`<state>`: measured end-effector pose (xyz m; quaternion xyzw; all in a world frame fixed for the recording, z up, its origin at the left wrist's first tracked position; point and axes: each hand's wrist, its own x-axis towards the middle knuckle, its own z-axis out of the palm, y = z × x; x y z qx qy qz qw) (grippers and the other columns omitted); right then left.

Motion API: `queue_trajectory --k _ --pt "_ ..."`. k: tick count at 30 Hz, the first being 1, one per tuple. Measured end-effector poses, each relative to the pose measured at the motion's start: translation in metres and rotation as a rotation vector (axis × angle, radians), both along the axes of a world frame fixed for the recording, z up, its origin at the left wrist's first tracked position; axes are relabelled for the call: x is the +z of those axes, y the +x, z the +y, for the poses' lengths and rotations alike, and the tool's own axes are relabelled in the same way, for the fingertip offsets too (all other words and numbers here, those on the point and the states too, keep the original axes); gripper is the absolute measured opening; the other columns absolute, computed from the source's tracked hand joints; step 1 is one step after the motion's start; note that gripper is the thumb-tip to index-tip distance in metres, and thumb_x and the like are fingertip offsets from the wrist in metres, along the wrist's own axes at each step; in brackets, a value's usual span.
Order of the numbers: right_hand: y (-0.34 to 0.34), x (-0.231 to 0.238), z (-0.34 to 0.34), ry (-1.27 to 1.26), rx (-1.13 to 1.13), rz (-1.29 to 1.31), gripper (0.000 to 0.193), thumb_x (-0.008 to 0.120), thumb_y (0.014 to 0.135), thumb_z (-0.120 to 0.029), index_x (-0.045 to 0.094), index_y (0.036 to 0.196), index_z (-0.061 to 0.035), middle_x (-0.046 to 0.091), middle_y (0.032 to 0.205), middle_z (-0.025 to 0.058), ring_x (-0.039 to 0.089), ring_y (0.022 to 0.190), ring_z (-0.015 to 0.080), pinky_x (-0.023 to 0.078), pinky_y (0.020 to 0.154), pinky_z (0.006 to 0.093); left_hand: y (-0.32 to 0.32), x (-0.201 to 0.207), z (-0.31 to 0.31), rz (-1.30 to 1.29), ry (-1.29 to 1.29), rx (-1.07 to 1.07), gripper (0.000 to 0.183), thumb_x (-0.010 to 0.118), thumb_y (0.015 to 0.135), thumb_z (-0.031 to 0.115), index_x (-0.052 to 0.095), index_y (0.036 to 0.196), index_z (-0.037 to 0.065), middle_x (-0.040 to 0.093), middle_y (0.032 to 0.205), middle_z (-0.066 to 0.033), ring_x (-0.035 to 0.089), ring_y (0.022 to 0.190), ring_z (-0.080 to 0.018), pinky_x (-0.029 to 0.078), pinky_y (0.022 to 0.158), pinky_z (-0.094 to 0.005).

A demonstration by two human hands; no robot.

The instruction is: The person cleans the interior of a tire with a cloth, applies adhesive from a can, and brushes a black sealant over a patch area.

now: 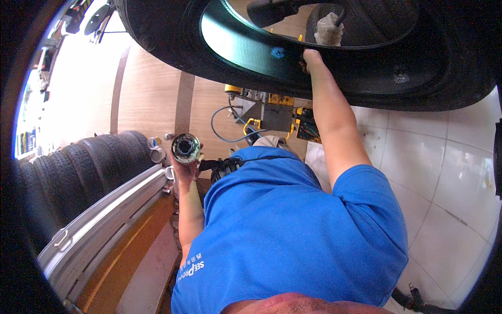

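Observation:
At the left, my left hand [184,170] is wrapped round a small round can [185,148], its shiny rim and dark opening facing up. A large black tire [235,65] fills the top of the view, its hollow inner side lit on the left. Inside that tire, my right hand [312,56] reaches to the dark inner wall; shadow hides its fingers, and I cannot tell whether they hold anything. A blue mark [277,53] shows on the lit inner wall, left of this hand. Farther right on the same wall is a pale scuffed spot [400,76].
A row of tires [99,159] stands at the left, behind a long white metal frame [112,201]. Small containers [157,153] sit beside the can. Yellow-and-grey equipment [277,116] with a hose [215,131] is below the tire. Beyond the tire's opening is a pale wrapped object [329,30].

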<state>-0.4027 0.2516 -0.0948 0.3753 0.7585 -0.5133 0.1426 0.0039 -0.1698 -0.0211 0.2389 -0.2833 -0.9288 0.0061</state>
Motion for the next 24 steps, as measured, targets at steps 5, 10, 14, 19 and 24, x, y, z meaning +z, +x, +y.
queue_trajectory --k 5,10,14,19,24 --pt "-0.007 -0.005 0.039 -0.006 0.001 -0.009 0.025 0.047 0.092 -0.028 0.053 0.085 -0.0047 0.054 0.068 0.0130 0.055 0.054 0.0278 0.037 0.040 0.0416 -0.013 0.001 0.001 -0.033 -0.057 -0.028 0.076 0.036 0.087 0.067 0.045 0.131 0.005 0.060 0.112 -0.0248 0.065 0.081 -0.0325 0.055 0.057 -0.0359" --pt "0.022 0.027 0.018 -0.158 0.064 0.076 0.032 0.061 0.087 -0.028 0.058 0.093 0.0035 0.061 0.083 0.0153 0.060 0.067 0.0299 0.046 0.054 0.0456 0.000 -0.014 -0.014 0.057 0.042 -0.137 0.068 0.043 0.087 0.062 0.048 0.128 0.009 0.059 0.115 -0.0228 0.061 0.093 -0.0371 0.053 0.068 -0.0470" --pt "0.034 0.042 0.019 -0.204 0.061 0.077 0.031 0.071 0.081 -0.020 0.060 0.090 0.0067 0.062 0.078 0.0141 0.060 0.065 0.0278 0.047 0.054 0.0454 -0.003 -0.013 -0.003 0.005 -0.061 -0.075 0.078 0.034 0.088 0.067 0.045 0.130 0.003 0.059 0.111 -0.0286 0.064 0.076 -0.0315 0.050 0.054 -0.0321" --pt "0.037 0.042 0.019 -0.076 0.161 0.082 0.028 0.075 0.075 -0.013 0.060 0.088 0.0058 0.062 0.079 0.0153 0.061 0.071 0.0272 0.049 0.059 0.0424 -0.004 -0.012 -0.001 0.036 -0.005 -0.041 0.078 0.034 0.087 0.069 0.046 0.130 0.004 0.059 0.112 -0.0273 0.063 0.078 -0.0303 0.049 0.056 -0.0326" --pt "0.035 0.034 0.021 0.128 0.303 0.088 0.028 0.075 0.071 -0.010 0.062 0.090 0.0076 0.065 0.087 0.0192 0.064 0.081 0.0309 0.051 0.069 0.0417 -0.008 -0.005 0.000 0.014 -0.090 -0.060 0.078 0.034 0.087 0.069 0.046 0.130 0.005 0.058 0.113 -0.0257 0.062 0.083 -0.0304 0.048 0.056 -0.0327"
